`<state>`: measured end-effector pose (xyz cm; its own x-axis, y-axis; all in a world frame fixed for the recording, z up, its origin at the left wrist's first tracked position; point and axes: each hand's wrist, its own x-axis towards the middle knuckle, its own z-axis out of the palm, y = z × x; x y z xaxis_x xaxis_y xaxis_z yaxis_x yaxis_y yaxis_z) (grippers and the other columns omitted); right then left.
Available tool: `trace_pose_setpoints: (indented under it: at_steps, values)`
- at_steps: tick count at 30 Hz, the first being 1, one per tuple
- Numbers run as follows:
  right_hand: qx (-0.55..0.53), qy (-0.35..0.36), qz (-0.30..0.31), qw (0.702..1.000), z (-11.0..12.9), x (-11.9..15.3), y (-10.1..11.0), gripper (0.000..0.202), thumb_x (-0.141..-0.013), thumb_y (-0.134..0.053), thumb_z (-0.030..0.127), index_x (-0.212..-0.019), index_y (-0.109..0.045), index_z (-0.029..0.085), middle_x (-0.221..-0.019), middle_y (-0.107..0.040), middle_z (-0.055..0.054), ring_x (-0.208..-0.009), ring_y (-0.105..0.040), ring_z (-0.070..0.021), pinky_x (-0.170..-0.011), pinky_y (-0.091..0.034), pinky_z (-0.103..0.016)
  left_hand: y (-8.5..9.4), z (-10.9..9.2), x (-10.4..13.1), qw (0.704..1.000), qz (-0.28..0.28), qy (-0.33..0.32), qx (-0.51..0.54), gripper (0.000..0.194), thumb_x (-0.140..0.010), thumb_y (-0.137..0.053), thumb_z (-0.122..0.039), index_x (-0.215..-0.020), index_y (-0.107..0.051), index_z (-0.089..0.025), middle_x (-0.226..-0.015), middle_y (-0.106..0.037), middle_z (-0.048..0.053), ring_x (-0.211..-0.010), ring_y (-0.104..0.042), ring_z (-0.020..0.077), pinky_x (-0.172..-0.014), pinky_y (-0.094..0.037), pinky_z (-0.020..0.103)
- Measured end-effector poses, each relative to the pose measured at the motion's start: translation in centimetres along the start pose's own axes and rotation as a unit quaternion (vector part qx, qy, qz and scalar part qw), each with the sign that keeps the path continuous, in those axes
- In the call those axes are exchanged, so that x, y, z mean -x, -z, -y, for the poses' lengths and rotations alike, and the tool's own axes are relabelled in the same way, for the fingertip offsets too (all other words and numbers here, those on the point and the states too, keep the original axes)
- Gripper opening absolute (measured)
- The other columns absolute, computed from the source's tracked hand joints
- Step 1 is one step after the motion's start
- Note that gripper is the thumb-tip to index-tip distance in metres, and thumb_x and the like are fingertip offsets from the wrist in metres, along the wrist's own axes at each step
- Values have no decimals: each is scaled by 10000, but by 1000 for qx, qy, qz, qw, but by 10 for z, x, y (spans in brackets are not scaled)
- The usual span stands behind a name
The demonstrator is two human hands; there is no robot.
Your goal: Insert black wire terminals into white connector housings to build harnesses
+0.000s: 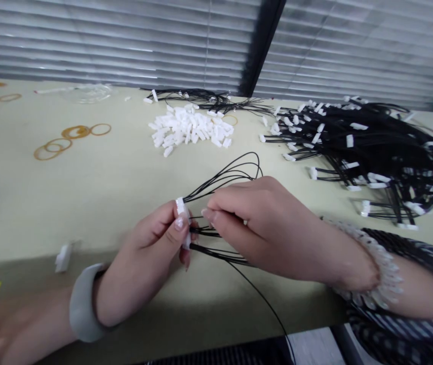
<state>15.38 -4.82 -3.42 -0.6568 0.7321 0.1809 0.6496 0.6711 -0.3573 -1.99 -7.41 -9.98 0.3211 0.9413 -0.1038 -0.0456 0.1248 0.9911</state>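
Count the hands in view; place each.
2: the left hand holds the white connector; the right hand, beside it, pinches a black wire. No others show.

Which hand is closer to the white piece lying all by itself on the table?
The left. The left hand is to the right of that white piece, holding a white connector. The right hand is farther right, beyond the left hand.

Apparent wire-harness assembly workshop, pale worktable (pixel 125 175), heaped black wire harnesses (pixel 385 144), a pile of loose white connector housings (pixel 191 126), scattered rubber bands (pixel 76 132), slatted blinds (pixel 117 40) behind
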Motion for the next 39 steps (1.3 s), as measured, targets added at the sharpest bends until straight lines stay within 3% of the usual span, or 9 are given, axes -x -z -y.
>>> trace_pose_setpoints:
  at_steps: [7, 12, 14, 17, 19, 24, 29, 34, 39]
  values:
    - [-6, 7, -37, 999, 2, -4, -6, 210, -826, -462, 156, -629, -530, 137, -566, -482, 38, -537, -386, -55, -550, -283, -215, 0, -2, -4, 1000, -7, 9, -7, 220, -875, -448, -398, -814, -515, -198, -702, -500, -23, -553, -458, 81, -500, -427, 203]
    - [89, 8, -211, 973, 4, 19, 12, 69, -811, -550, 196, -800, -598, 148, -776, -577, -31, -717, -502, -104, -639, -368, -222, -2, -3, -3, 999, -47, 4, 4, 232, -882, -441, -374, -766, -512, -186, -697, -507, -27, -540, -466, 75, -484, -424, 197]
    - [114, 12, -174, 978, 8, 31, 14, 165, -819, -544, 229, -673, -571, 158, -685, -541, -19, -652, -473, -103, -589, -343, -235, -2, -2, -2, 999, -51, 1, 3, 234, -890, -428, -362, -759, -509, -186, -685, -511, -31, -543, -474, 73, -500, -422, 197]
    - [69, -27, -9, 997, 11, 42, 5, 275, -860, -477, 249, -606, -536, 161, -583, -496, 18, -556, -425, -76, -536, -295, -234, -2, -1, 0, 998, -50, -14, -33, 227, -899, -414, -359, -785, -515, -191, -681, -513, -37, -563, -492, 74, -547, -424, 207]
    - [29, -63, 41, 997, 11, 41, -3, 265, -872, -455, 254, -641, -552, 165, -574, -509, 34, -536, -422, -63, -533, -288, -224, -1, -1, 2, 996, -52, -30, -73, 230, -903, -404, -370, -807, -518, -194, -692, -519, -39, -576, -504, 74, -577, -423, 216]
    - [-5, -89, 54, 995, 11, 25, -13, 237, -855, -452, 227, -653, -560, 166, -515, -477, 58, -479, -371, -44, -507, -255, -208, 0, 0, 4, 988, -45, -60, -137, 236, -905, -384, -390, -839, -508, -200, -680, -542, -33, -611, -531, 102, -610, -422, 246]
    - [112, -31, 76, 990, 13, 20, -17, 214, -848, -426, 179, -663, -531, 161, -548, -508, 30, -478, -352, -82, -479, -191, -240, 0, -3, 3, 981, -52, -65, -175, 251, -905, -375, -383, -781, -494, -200, -661, -542, -28, -597, -512, 114, -591, -414, 258]
    - [295, 40, 54, 953, 14, 25, -17, 211, -768, -369, 37, -654, -493, 164, -507, -492, 2, -427, -323, -107, -463, -105, -253, 0, -4, -1, 981, -55, -58, -176, 290, -910, -370, -356, -683, -451, -196, -589, -509, -39, -565, -494, 103, -573, -403, 245]
    - [419, -45, 59, 905, 8, 40, -2, 196, -698, -404, -6, -619, -471, 160, -472, -457, 4, -408, -327, -97, -460, -81, -245, 1, 1, -3, 992, -63, -28, -108, 261, -902, -388, -392, -746, -475, -201, -650, -529, -45, -562, -517, 94, -575, -419, 249]
